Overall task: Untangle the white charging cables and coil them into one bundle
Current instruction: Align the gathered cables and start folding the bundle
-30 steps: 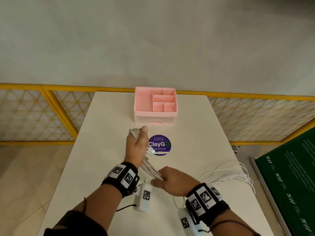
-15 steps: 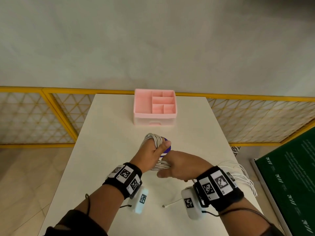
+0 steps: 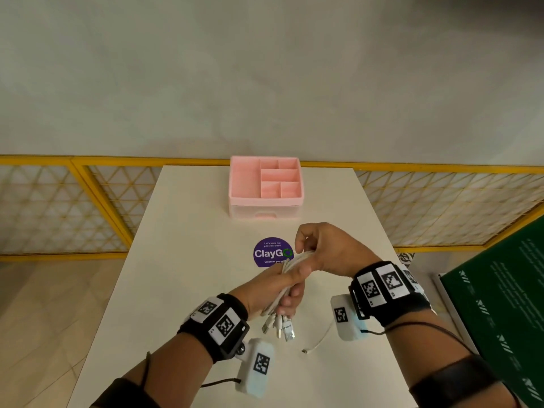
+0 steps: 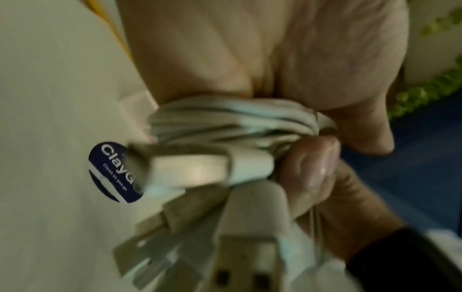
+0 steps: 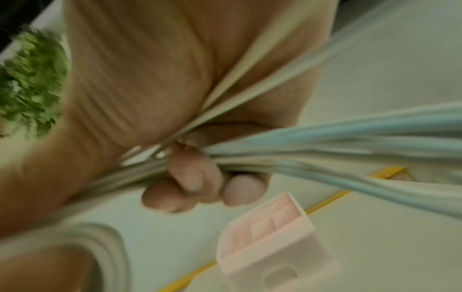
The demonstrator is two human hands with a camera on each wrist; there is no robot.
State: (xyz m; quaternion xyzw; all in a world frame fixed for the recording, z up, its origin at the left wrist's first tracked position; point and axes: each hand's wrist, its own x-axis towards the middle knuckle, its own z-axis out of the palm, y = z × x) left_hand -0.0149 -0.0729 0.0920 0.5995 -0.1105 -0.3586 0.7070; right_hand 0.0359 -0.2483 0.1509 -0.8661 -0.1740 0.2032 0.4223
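A bundle of white charging cables (image 3: 290, 269) is held above the middle of the white table (image 3: 182, 260). My left hand (image 3: 276, 293) grips the bundle, with several USB plugs (image 3: 279, 326) hanging out below it toward me. My right hand (image 3: 323, 251) is just behind and to the right, its fingers curled round the cable strands (image 5: 312, 142), which pass across its palm. In the left wrist view the wound cables (image 4: 225, 126) and the plugs (image 4: 205, 170) fill the picture. One loose cable end (image 3: 316, 344) lies on the table near my right wrist.
A pink organiser box (image 3: 265, 187) with several open compartments stands at the table's far end. A round purple ClayGo sticker (image 3: 269, 251) sits on the tabletop just left of the hands. Yellow mesh railings (image 3: 73, 207) flank the table. A green board (image 3: 500, 304) leans at the right.
My right hand has swung from near the front edge up and behind the left hand, carrying the cables with it. The loose cable pile at the right is gone from the table.
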